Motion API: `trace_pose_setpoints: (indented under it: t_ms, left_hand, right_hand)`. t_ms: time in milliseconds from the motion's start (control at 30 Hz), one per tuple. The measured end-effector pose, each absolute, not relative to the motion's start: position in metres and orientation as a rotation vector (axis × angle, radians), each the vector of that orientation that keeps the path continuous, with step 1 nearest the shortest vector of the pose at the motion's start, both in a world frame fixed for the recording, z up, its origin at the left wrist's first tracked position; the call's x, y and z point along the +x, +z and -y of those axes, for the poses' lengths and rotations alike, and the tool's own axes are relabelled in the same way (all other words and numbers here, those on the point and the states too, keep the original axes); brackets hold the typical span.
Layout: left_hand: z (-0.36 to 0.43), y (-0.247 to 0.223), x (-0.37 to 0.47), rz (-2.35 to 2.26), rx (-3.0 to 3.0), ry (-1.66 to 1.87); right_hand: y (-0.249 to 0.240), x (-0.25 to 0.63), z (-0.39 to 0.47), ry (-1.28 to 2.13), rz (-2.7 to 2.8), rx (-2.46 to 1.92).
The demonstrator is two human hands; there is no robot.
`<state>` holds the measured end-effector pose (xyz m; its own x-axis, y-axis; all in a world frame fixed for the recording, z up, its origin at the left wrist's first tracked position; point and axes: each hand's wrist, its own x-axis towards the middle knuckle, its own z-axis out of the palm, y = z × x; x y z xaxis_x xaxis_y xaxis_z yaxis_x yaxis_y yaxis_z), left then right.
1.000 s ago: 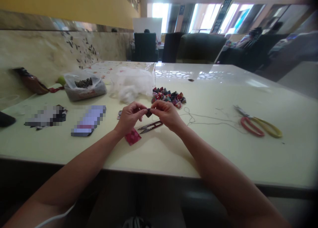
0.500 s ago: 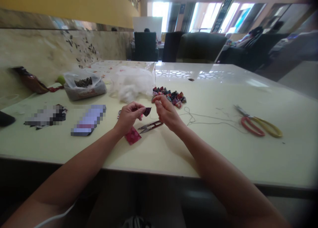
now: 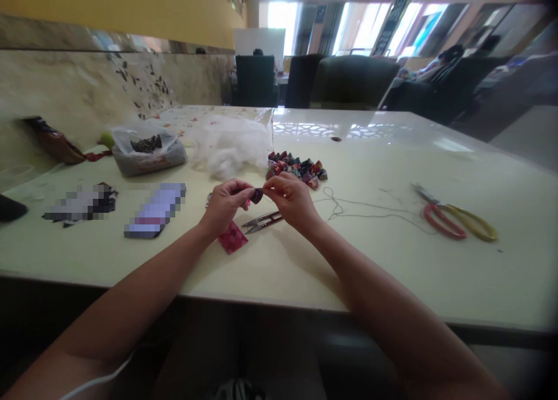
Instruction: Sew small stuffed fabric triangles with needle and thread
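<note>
My left hand [image 3: 223, 207] pinches a small dark piece of patterned fabric [image 3: 257, 196] between thumb and fingers, above the table. At the fabric's right edge, the fingertips of my right hand [image 3: 293, 200] are pressed together; whatever is between them is too small to make out. Below the hands lie thread snips [image 3: 264, 221], partly covered by my right hand, and a red patterned fabric square [image 3: 233, 239]. Grey thread [image 3: 370, 206] trails over the table to the right. Just behind my right hand is a pile of small folded fabric pieces [image 3: 300, 166].
Scissors [image 3: 457, 217] with red and yellow handles lie at right. On the left are a phone [image 3: 157, 210], fabric scraps [image 3: 82, 203], a bag of dark grains [image 3: 148, 156] and a brown bottle [image 3: 52, 139]. White stuffing [image 3: 225, 163] sits at the back, with chairs [image 3: 355, 83] beyond.
My right hand has moved left and down, bringing its fingertips from apart to the edge of the dark fabric. My left hand has hardly moved.
</note>
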<state>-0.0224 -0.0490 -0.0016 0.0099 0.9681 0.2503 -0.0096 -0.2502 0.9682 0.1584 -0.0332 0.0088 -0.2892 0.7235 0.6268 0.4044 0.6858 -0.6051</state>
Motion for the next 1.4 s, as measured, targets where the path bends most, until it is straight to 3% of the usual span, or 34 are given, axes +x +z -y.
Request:
trace_pose_setpoints:
  t_ms: [1400]
  left_hand:
    - [0.0534,-0.0035,-0.0161,-1.082,1.616,1.453]
  right_hand:
    - [0.0036,0.1508,0.0377,0.332,1.961,-0.865]
